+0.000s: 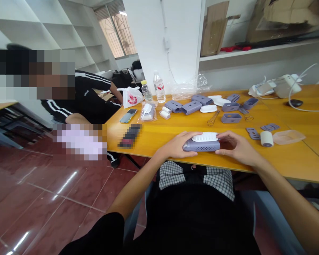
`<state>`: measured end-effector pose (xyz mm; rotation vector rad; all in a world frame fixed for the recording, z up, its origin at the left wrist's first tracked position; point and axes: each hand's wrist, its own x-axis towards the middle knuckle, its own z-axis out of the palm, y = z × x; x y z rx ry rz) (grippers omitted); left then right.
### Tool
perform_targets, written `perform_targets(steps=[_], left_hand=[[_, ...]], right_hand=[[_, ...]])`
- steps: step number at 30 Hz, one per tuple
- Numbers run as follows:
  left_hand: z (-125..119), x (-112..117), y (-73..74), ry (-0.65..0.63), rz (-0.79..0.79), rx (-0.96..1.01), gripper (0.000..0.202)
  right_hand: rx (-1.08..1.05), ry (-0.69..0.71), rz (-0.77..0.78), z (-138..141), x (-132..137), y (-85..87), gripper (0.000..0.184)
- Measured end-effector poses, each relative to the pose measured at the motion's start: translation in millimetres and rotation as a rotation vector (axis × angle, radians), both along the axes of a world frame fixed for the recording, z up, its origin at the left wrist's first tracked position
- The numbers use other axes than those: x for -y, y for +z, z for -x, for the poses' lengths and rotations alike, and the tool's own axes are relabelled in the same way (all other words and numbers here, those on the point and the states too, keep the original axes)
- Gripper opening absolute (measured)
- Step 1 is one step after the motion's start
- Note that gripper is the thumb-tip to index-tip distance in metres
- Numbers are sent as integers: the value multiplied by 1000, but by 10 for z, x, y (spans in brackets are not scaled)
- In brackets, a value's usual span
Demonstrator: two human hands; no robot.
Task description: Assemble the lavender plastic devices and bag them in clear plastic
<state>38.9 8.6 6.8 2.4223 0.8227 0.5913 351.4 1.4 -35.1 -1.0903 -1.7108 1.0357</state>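
I have both hands on one lilac plastic casing (199, 146), lying lengthwise in front of me on the yellow wooden table (151, 134), with its white ribbed insert (205, 136) facing up. The left hand (177, 146) holds the casing's left end, its fingers (187, 136) closed over the top and reaching the insert. The right hand (238, 147) holds the opposite end, its fingers (224, 151) curled in against the casing and its thumb (223, 134) near the insert. Neither hand is spread wide; the casing is held between them. It appears to rest on the table, though I cannot confirm that from this angle.

Directly ahead of the left fingers lie a coil spring (213, 118) and loose lilac casing parts (191, 107). Just past the right fingers are a white roll (267, 139) and a clear plastic tray (288, 137) — both near, neither touched. Well beyond the left fingers are a smartphone (128, 115) and a pixelated dark object (130, 136). Farther ahead stand a water bottle (158, 86) and a white plastic bag (131, 97). At the table's far left end sits a co-worker (87, 102) in a black tracksuit with white stripes — apart from my hands.
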Motion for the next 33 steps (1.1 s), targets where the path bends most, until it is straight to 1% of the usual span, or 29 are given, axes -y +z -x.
perform_targets(steps=[4,6,8,11,14,17,20,24,30,31,33], left_hand=[[17,-28,21,0,-11,12,81],[12,-82,70,-23,-3,18,78],[-36,-153,152,-60,14,24,70],[-219,-257,292,-122,-17,8,61],[-454,-344,369,-250,-58,11,60],[-595,-417,363,-311,-104,-8,58],[-605,-456,329,-311,-131,-2,51],[-578,-444,297,-286,-167,-30,43],[-641,-456,236,-220,-220,-118,40],[-650,-462,225,-206,-228,-124,40],[-661,-462,208,-182,-245,-120,39]], right_hand=[[-18,14,-7,11,1,58,63],[-30,15,-10,15,-7,84,61],[-34,28,-2,16,-17,100,61],[-66,53,16,13,-29,108,60],[-123,53,28,12,-41,101,61],[-168,32,45,20,-55,88,64],[-175,20,46,33,-66,79,66],[-110,30,5,30,-73,74,62],[28,41,-72,5,-56,69,57],[61,37,-93,7,-53,69,59],[139,26,-155,20,-54,71,72]])
